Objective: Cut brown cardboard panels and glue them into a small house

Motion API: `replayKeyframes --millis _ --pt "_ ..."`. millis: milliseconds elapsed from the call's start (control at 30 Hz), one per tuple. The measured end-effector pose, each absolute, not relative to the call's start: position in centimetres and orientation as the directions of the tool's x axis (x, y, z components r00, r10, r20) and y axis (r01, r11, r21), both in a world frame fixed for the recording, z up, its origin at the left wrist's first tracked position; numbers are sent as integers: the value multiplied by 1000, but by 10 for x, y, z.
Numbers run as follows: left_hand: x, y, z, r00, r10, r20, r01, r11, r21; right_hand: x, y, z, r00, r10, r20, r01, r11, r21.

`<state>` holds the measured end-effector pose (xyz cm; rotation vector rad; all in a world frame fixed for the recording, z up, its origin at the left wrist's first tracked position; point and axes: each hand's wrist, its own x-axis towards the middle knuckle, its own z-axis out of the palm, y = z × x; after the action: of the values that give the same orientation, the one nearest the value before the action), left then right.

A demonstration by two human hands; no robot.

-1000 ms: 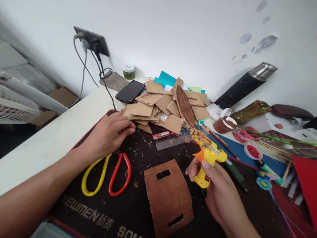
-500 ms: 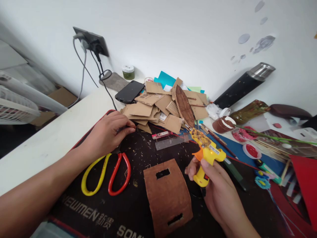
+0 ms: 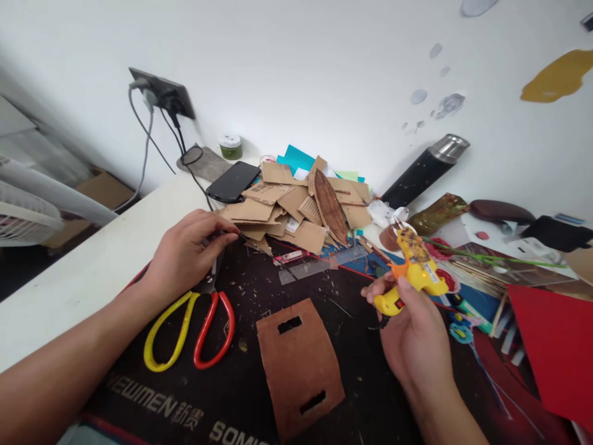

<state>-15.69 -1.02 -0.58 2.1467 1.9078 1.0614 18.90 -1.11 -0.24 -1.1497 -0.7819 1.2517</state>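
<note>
My right hand (image 3: 417, 334) is closed round the handle of a yellow hot glue gun (image 3: 424, 275) with an orange trigger; its nozzle points up and away, and its front is stained brown. My left hand (image 3: 192, 247) pinches a thin black cord (image 3: 245, 238) at the mat's far left. Just below that hand lie scissors (image 3: 215, 330) with one yellow and one red handle, their blades partly hidden by it. Between my hands a curved brown cardboard panel (image 3: 299, 364) with two cut slots rests on the black mat (image 3: 241, 395).
Cardboard scraps (image 3: 259, 210) are heaped at the back, with a brown boat-shaped piece (image 3: 330, 207) on top. A clear ruler (image 3: 319, 266) lies before them. A phone (image 3: 234, 181), a black flask (image 3: 419, 173), a red sheet (image 3: 549, 352) and wall sockets (image 3: 162, 93) surround the area.
My right hand has moved the glue gun to the right and tilted it. The view has turned right. My left hand still pinches the cord beside the scissors.
</note>
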Motion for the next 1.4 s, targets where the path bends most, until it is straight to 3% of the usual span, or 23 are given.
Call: replayKeyframes --millis 233,567,1400 --pt "-155 -9 -4 77 877 475 838 -315 445 192 -10 4 261 962 -83 -325 7 -946" --pt "-160 -7 -13 160 830 535 825 -410 390 193 -18 3 207 976 -69 -278 -9 -961" --pt "-161 -10 -15 202 832 516 813 -437 386 187 -22 -2 138 981 -134 -269 -93 -959"
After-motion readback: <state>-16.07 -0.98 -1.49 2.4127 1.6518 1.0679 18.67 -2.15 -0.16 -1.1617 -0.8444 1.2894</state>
